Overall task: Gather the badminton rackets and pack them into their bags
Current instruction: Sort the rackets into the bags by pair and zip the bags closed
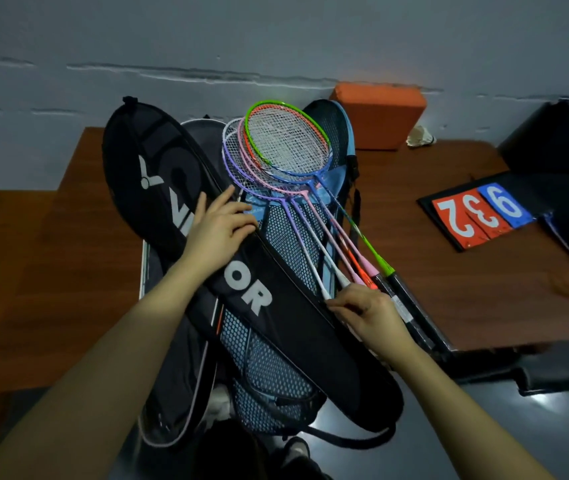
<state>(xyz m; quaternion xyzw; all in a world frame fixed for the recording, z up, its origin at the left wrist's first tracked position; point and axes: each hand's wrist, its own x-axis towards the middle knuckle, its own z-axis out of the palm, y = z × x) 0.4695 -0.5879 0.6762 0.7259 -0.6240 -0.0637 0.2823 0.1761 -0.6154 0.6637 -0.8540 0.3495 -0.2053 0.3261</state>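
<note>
A black racket bag [158, 174] with white lettering lies diagonally on top of a blue mesh bag [283, 233]. Several rackets [286, 147] with green, orange, pink, purple and white frames are stacked on the blue bag, handles pointing to the lower right. My left hand [217, 233] rests flat on the middle of the black bag, fingers spread. My right hand [369, 313] pinches the black bag's right edge, just below the racket handles [390, 282]. Whether it grips a zipper pull is hidden.
The bags rest across brown wooden steps [58, 265]. An orange block [380, 116] and a shuttlecock [419, 136] sit at the back right. A score flip board [477, 216] with red and blue numbers lies to the right, beside a dark bag [560, 140].
</note>
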